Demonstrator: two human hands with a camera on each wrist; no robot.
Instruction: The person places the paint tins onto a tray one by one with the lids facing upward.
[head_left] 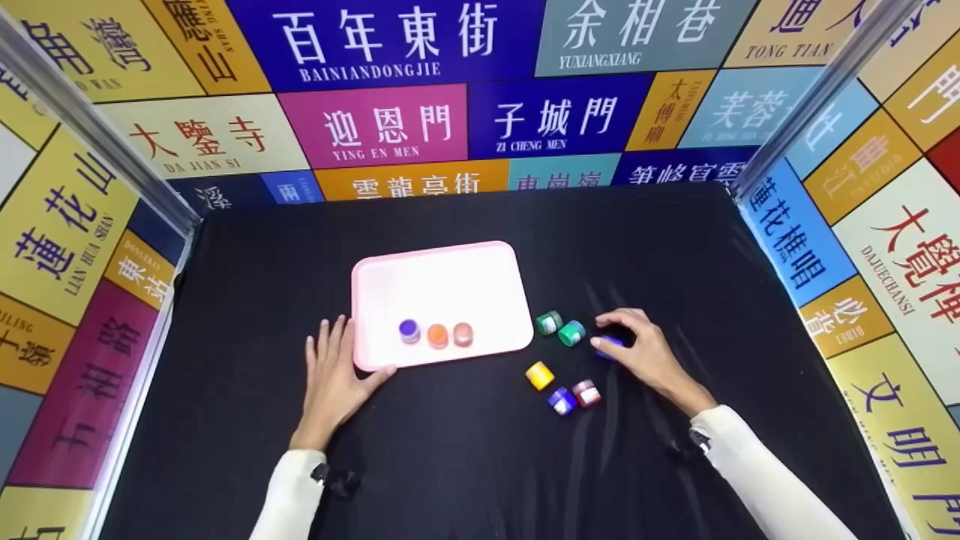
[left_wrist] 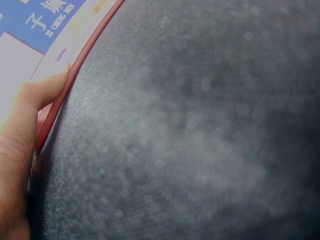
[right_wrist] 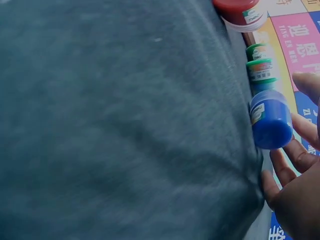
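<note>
A white tray (head_left: 442, 281) with a pink rim lies on the black cloth. My left hand (head_left: 334, 375) spans its near left corner, fingers straight along the left side and thumb at the front rim. Three small jars stand near the tray's front: purple (head_left: 409, 331), orange (head_left: 437, 336) and reddish-brown (head_left: 463, 334). My right hand (head_left: 649, 360) arches around a small blue jar (right_wrist: 271, 122) on the cloth. In the right wrist view, the thumb is apart from this jar and the fingers are close behind it; contact cannot be made out.
Between tray and right hand lie two green jars (head_left: 571, 333). Nearer me are a yellow jar (head_left: 539, 376), another blue jar (head_left: 562, 401) and a red jar (head_left: 587, 393). Sign-patterned panels (head_left: 390, 124) wall in the black cloth (head_left: 450, 457) at the back and sides.
</note>
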